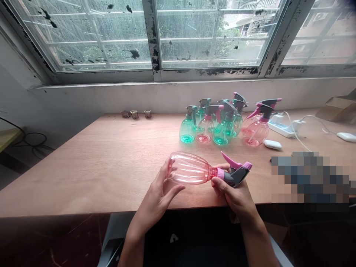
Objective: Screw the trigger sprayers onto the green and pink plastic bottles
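Note:
A clear pink spray bottle (190, 168) lies sideways in the air above the table's front edge, its base to the left. My left hand (160, 189) cups the base end, with the thumb below and the fingers behind the bottle. At the other end, my right hand (235, 191) grips around the pink collar and the grey-and-pink trigger head, which points right with its trigger up. The fingers of the right hand are partly hidden behind the head. Beyond the hands, several green and pink spray bottles (187, 128) stand upright in a group.
A white power strip (282, 129) with plugs and cables sits at the back right, near a white oval case (273, 144). Small brownish blocks (134, 114) lie along the back edge. A cardboard box (338, 109) stands at far right. A blurred patch covers the right front.

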